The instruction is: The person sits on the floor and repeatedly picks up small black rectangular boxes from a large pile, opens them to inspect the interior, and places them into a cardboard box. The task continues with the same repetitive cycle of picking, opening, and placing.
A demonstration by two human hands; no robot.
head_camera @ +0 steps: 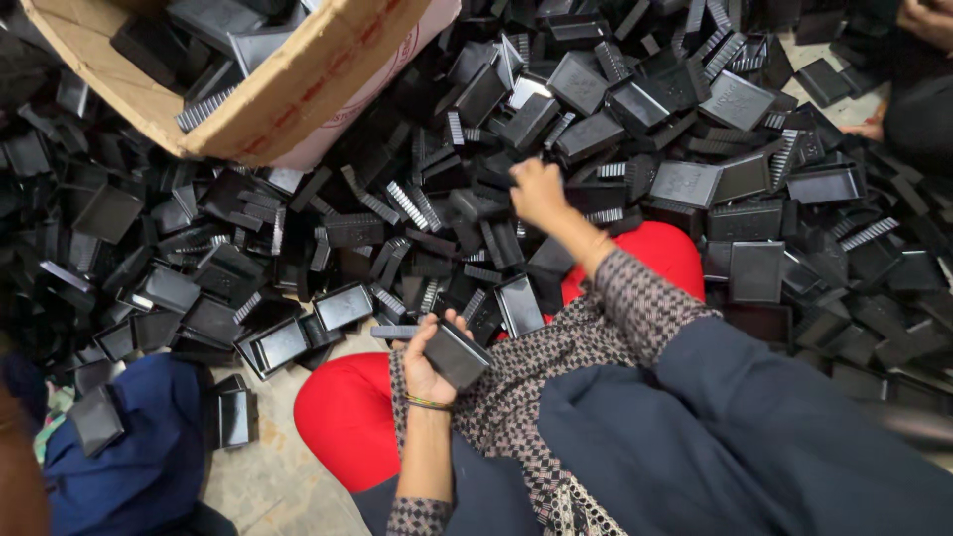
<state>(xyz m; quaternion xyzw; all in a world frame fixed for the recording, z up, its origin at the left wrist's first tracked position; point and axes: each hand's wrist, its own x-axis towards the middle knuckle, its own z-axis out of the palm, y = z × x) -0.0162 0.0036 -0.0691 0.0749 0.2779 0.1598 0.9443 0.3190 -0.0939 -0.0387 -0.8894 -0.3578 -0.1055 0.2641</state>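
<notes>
Heaped across the pale floor (268, 476) lies a pile of black plastic parts (695, 179) — flat rectangular trays and ridged comb-like strips — with a tipped cardboard box (298, 89) of more at the upper left. At the lower centre, the left hand (425, 365) is closed around a black rectangular piece (459, 354), held above red-clad legs (342, 412). Further out, the right hand (537, 192) reaches into the pile — fingers curled on a piece too dark to tell.

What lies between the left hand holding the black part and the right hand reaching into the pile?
In the head view, loose black plastic parts and a red cushion edge lie between the left hand and right hand.
</notes>
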